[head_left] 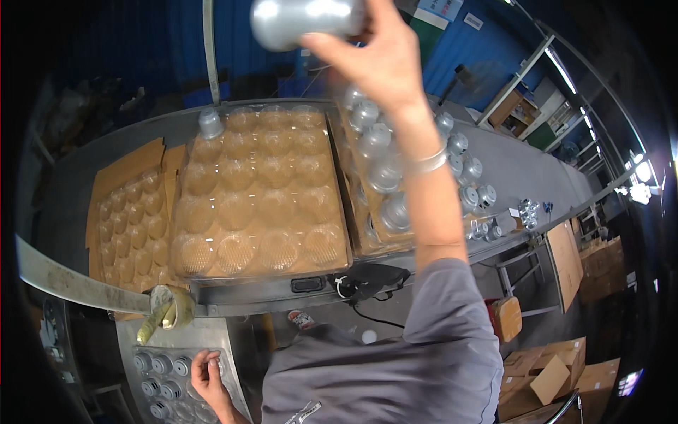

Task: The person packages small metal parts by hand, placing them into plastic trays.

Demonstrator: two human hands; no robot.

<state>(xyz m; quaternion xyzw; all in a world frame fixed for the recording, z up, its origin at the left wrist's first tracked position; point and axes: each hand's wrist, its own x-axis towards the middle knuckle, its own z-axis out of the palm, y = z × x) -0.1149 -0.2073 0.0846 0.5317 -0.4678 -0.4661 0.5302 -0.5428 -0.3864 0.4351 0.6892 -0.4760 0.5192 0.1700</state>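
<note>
High at the top of the view, my right hand is closed around a smooth silver metal cup-shaped part, slightly blurred. That arm reaches up across a clear plastic tray with several silver parts standing in it. Low on the left, my left hand has loosely bent fingers, and I see nothing in them. It hovers over or beside another clear tray holding round silver parts. A large clear tray of round pockets lies on brown cardboard mid-table. One silver part sits at its far left corner.
A smaller pocketed tray on cardboard lies at the left. Loose silver parts stand on the grey table at the right. A tape roll hangs on a curved metal bar. A stool and cardboard boxes are at lower right.
</note>
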